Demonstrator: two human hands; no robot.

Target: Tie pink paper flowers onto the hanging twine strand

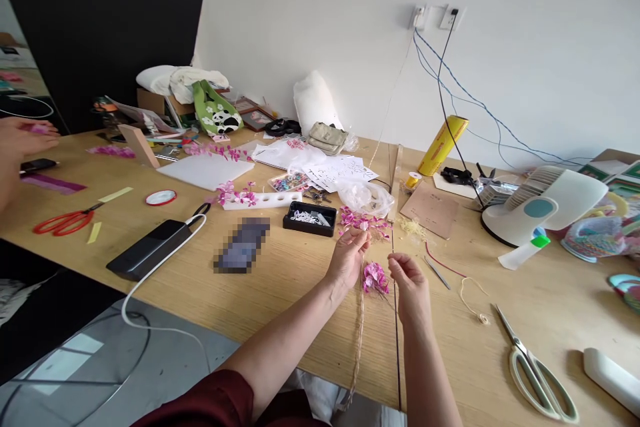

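Observation:
My left hand (347, 257) pinches the top of a thin wire stem near a pile of small pink flowers (361, 221) on the wooden table (280, 280). A pink flower cluster (375, 277) hangs on that stem between my hands, and a long twisted straw-coloured stem (358, 340) trails down toward me. My right hand (411, 285) is closed on a fine thread or wire (393, 213) that runs up and away across the table.
White-handled scissors (537, 370) lie at the right, red scissors (64, 221) at the left. A black tray (310, 218), power bank (149, 249), white fan (543, 203) and yellow roll (443, 145) stand around. Another person's hand (23, 140) works at far left.

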